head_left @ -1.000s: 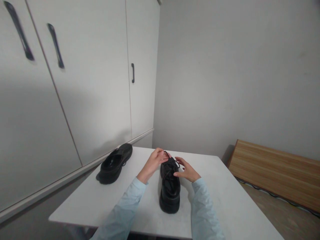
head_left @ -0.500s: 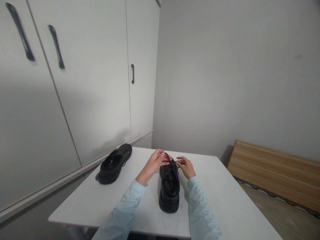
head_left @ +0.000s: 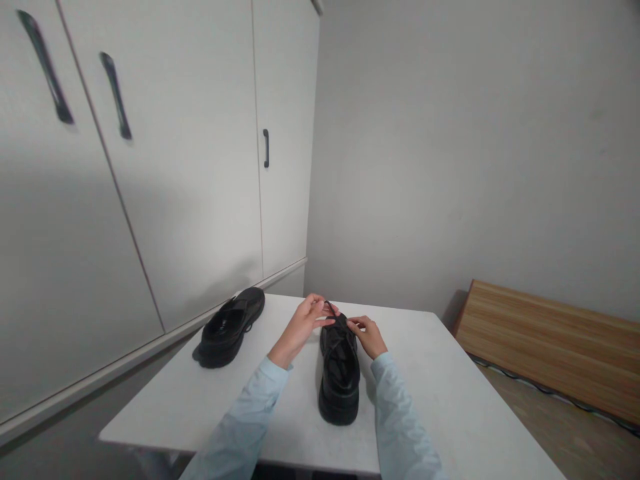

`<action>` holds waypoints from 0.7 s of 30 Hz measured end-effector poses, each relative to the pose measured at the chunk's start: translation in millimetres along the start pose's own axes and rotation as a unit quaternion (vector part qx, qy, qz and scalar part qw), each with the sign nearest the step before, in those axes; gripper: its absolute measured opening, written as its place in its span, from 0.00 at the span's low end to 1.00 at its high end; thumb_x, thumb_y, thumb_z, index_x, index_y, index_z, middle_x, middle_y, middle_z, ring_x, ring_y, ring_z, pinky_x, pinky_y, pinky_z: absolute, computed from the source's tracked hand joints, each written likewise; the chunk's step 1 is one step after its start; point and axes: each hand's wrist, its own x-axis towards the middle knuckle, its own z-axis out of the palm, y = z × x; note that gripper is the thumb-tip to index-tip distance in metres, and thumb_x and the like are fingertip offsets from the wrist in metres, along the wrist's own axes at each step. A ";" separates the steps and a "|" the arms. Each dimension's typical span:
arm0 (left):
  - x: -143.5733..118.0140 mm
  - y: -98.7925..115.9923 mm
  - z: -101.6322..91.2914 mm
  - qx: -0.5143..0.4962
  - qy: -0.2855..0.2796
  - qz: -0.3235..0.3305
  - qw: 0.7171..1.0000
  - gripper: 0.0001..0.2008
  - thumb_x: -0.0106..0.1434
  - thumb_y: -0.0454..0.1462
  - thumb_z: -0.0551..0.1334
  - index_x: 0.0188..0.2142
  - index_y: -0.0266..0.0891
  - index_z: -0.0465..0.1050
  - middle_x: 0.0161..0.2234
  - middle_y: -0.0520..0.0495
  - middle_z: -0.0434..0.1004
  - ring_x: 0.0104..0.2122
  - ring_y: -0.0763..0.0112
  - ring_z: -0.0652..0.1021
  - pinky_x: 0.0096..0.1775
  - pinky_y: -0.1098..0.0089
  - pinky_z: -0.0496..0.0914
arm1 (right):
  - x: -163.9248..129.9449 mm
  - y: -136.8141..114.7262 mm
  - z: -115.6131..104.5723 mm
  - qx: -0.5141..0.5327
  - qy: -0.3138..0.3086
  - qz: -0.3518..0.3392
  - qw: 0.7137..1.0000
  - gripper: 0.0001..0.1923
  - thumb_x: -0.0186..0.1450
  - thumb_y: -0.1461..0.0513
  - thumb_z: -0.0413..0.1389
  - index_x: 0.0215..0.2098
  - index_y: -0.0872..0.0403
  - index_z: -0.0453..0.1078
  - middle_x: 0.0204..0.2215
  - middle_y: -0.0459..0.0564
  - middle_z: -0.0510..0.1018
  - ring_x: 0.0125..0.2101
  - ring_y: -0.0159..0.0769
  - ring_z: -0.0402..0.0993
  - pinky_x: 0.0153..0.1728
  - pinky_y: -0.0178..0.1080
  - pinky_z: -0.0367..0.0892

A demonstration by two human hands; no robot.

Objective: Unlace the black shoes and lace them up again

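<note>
A black lace-up shoe (head_left: 340,380) stands on the white table (head_left: 440,400) with its heel toward me. My left hand (head_left: 303,325) pinches a small loop of the black shoelace (head_left: 331,312) above the shoe's far end. My right hand (head_left: 369,335) pinches the lace on the shoe's right side, its fingers closed on it. A second black shoe (head_left: 229,328) lies apart at the table's left edge, untouched.
White cupboard doors (head_left: 150,167) with dark handles stand close along the left. A grey wall is behind the table. A wooden board (head_left: 550,347) leans low against the wall at the right, with a cable on the floor beneath it.
My right hand went from spread open beside the shoe to closed on the lace near its far end. My left hand kept its hold on the loop and barely shifted.
</note>
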 end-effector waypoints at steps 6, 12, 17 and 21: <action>-1.9 2.1 0.5 0.001 0.000 0.002 1.000 0.13 0.62 0.46 0.56 0.35 0.38 0.59 0.35 0.43 0.76 0.40 0.64 0.77 0.42 0.61 0.71 | 1.5 0.2 5.1 0.004 0.005 0.006 1.000 0.14 0.54 0.52 0.56 0.22 0.54 0.71 0.23 0.50 0.76 0.27 0.37 0.70 0.34 0.41 0.66; -1.5 3.2 -0.8 -0.013 0.015 0.007 1.000 0.14 0.60 0.46 0.58 0.34 0.38 0.60 0.35 0.44 0.76 0.40 0.64 0.77 0.42 0.62 0.71 | 0.3 -4.9 5.7 0.038 0.020 0.011 0.999 0.15 0.52 0.51 0.58 0.26 0.54 0.69 0.24 0.49 0.75 0.28 0.38 0.71 0.31 0.39 0.67; -2.7 10.3 -6.2 -0.021 0.031 0.021 0.999 0.14 0.59 0.46 0.59 0.34 0.38 0.61 0.34 0.45 0.76 0.39 0.64 0.77 0.42 0.61 0.70 | -1.5 -10.9 0.6 0.062 0.035 0.023 0.997 0.14 0.50 0.54 0.61 0.30 0.55 0.71 0.26 0.50 0.76 0.28 0.38 0.71 0.30 0.38 0.66; -4.3 19.1 -13.0 -0.025 0.038 0.036 0.998 0.13 0.60 0.45 0.59 0.34 0.38 0.60 0.34 0.45 0.76 0.40 0.63 0.77 0.43 0.59 0.70 | -1.0 -10.2 -9.2 0.012 0.008 -0.002 1.000 0.10 0.54 0.55 0.57 0.25 0.55 0.72 0.25 0.50 0.77 0.28 0.37 0.70 0.32 0.39 0.65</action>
